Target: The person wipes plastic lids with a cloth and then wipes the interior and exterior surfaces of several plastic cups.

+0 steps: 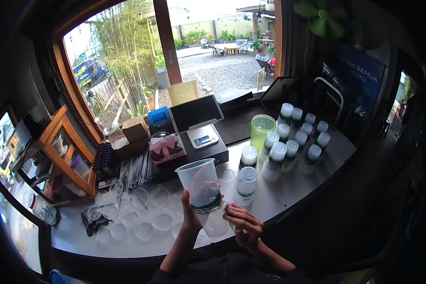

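My left hand (192,213) grips a clear plastic cup (203,194) with a dark green band, holding it upright above the counter's near edge. My right hand (244,226) sits just to the right of the cup, fingers spread and curled, fingertips close to the cup's lower side; I cannot tell if they touch it. Right behind the cup stand two lidded clear cups (246,186), and several more lidded cups (294,140) are grouped at the right of the white counter (288,189).
Several clear dome lids (142,210) lie spread across the counter's left. A green pitcher (261,131), a tablet screen with a small scale (197,120), a pink tissue box (166,148), a bundle of straws (136,170) and cardboard boxes (135,130) line the back by the window.
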{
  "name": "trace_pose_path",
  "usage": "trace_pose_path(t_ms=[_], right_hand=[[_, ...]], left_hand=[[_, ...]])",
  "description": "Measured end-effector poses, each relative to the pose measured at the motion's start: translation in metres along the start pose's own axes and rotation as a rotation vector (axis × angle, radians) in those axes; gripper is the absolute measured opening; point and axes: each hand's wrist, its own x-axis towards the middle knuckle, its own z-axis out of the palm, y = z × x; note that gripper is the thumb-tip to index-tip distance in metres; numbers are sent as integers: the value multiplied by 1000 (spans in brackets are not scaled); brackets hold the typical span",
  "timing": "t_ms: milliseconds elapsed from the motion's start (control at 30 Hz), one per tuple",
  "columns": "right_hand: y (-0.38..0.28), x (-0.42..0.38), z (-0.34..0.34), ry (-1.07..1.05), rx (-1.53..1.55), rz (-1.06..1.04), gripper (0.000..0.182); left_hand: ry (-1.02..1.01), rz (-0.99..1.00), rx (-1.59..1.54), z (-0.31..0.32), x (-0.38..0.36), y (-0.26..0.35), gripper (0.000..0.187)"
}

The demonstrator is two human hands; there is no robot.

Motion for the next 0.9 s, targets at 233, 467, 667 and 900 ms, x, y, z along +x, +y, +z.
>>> trace_pose_path(t_ms=[233,467,667,900], right_hand=[[1,28,-9,339,647,677,48],[15,32,-13,74,73,523,84],[13,25,-6,-41,-130,195,61],[10,21,-18,63,79,317,46]], left_hand=[[-283,151,465,26,8,-1,68],[-104,79,609,25,8,5,84],[78,162,360,51,7,7,111],[-159,370,808,40,5,-1,92]])
